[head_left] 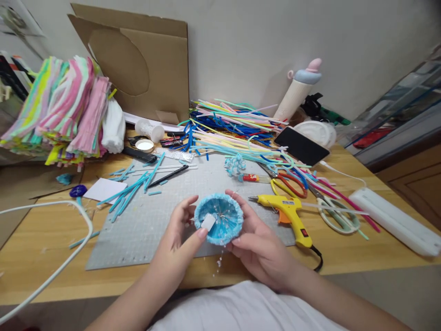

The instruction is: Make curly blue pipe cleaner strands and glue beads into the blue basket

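Note:
Both my hands hold a small light-blue fuzzy bowl (pixel 220 217) made of coiled pipe cleaners, over the near edge of a grey cutting mat (pixel 144 225). My left hand (pixel 182 230) grips its left rim, the thumb pressing a small white piece (pixel 208 222) inside the bowl. My right hand (pixel 253 239) cups the right side and underside, fingers curled around it. A thin beaded strand (pixel 219 262) dangles below the bowl.
A yellow glue gun (pixel 289 214) lies right of the bowl, with scissors (pixel 287 184) and white-handled scissors (pixel 336 216) beyond. Pipe cleaners (pixel 234 128) pile at the back, a black phone (pixel 301 145), a bottle (pixel 298 89), cardboard (pixel 138 59), stacked fuzzy bundles (pixel 65 110) left, a white cable (pixel 62 262).

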`<state>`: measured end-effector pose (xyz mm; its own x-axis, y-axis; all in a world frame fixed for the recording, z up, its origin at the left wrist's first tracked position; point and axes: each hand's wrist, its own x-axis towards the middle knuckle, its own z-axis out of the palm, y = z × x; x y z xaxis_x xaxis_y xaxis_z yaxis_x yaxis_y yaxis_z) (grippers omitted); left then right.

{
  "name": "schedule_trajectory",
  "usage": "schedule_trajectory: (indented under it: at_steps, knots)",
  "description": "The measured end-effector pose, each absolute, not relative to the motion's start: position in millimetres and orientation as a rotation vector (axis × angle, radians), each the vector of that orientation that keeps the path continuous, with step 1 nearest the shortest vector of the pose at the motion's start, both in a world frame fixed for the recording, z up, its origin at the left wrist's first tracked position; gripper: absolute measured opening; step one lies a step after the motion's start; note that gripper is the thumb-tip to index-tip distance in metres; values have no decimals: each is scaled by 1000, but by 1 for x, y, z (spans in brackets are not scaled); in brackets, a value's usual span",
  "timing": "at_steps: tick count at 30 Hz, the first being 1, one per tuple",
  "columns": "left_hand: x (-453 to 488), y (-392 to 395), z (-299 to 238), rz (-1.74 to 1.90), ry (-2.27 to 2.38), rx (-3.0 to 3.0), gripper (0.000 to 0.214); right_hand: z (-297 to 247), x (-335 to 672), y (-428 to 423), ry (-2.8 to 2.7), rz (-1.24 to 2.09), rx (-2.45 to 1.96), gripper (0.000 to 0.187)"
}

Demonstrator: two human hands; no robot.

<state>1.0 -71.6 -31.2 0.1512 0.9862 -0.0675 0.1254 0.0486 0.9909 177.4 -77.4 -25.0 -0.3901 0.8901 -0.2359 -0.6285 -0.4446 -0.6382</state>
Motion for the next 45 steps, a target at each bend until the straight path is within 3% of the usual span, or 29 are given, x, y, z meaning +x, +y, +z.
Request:
schedule_trajectory:
  at_steps: [4,11,15,20,26,45]
  knots:
    - [9,-66,-26,878,1181,1124,27,-32,177,-80,-748,1901,-744,74]
    - [8,-67,-23,847,1190,1184,17,-24,194,-73,-1116,1776,-881,59]
    - [7,-58,-17,826,1211,1242,16,-16,193,-62,-1298,1659,-1037,57]
    - [6,-46,-12,783,1256,1306,18,-14,177,-51,-1206,1606,-1191,62]
    - [8,-50,-16,828,1261,1360,15,-20,168,-49,-1144,1548,-1249,54]
    - [8,-61,-35,857,1322,1399,13,-27,166,-51,-1024,1692,-1248,48]
